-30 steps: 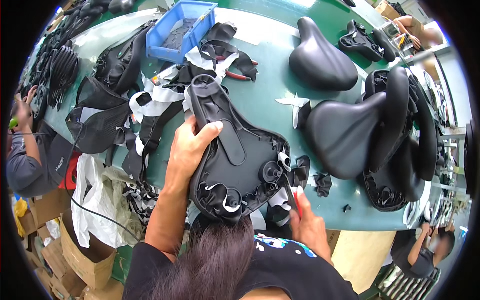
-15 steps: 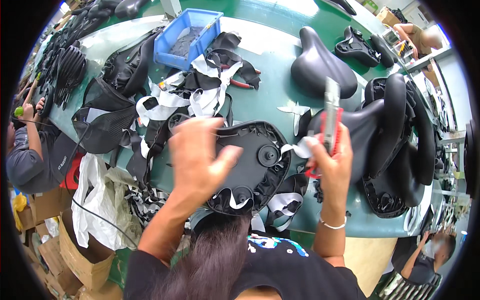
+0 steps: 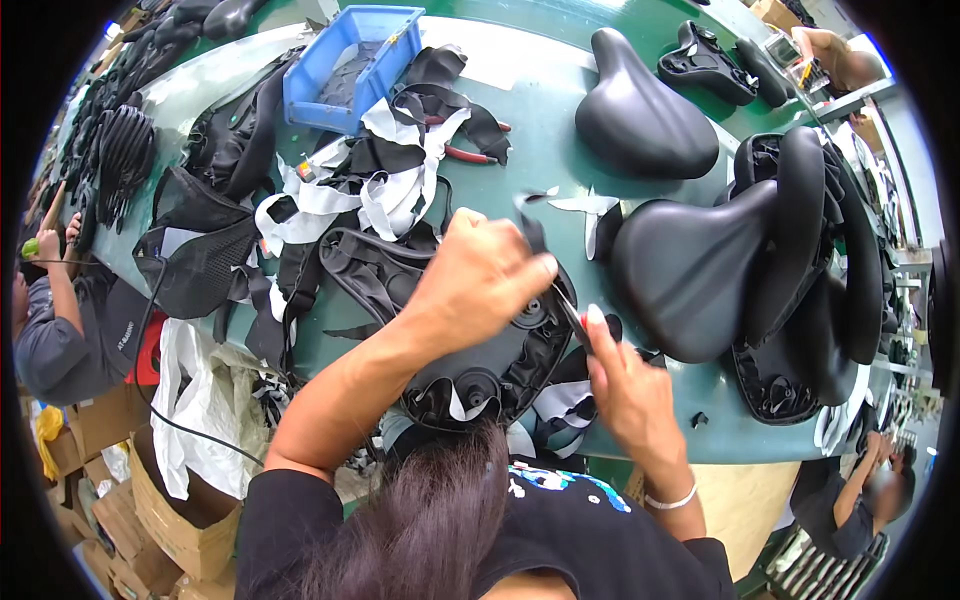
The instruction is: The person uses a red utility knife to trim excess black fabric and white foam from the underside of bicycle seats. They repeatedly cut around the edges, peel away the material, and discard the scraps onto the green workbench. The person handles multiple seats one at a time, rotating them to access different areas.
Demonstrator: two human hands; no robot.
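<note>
Leftmost, a co-worker in a dark shirt (image 3: 62, 325) sits beside the bench (image 3: 545, 125), beyond a black mesh cover (image 3: 195, 275) lying on it. Next come a blue bin (image 3: 405, 55) with dark pieces inside and, just nearer, a tangle of white and black offcuts (image 3: 310, 212). A black bicycle saddle (image 3: 470, 352) lies underside up at the bench's near edge, by the person's chest, its narrow nose pointing up and left. Over it, the left hand (image 3: 485, 272) is closed, thumb against fingers, pinching a dark strip (image 3: 533, 232) that is partly blurred. Just right of that, the right hand (image 3: 632, 395) wraps around a red-handled knife (image 3: 577, 318), its blade at the saddle's rim near the left thumb. Farther right, one saddle stands apart (image 3: 645, 125), and beside and nearer is a cluster of black saddles (image 3: 690, 280).
</note>
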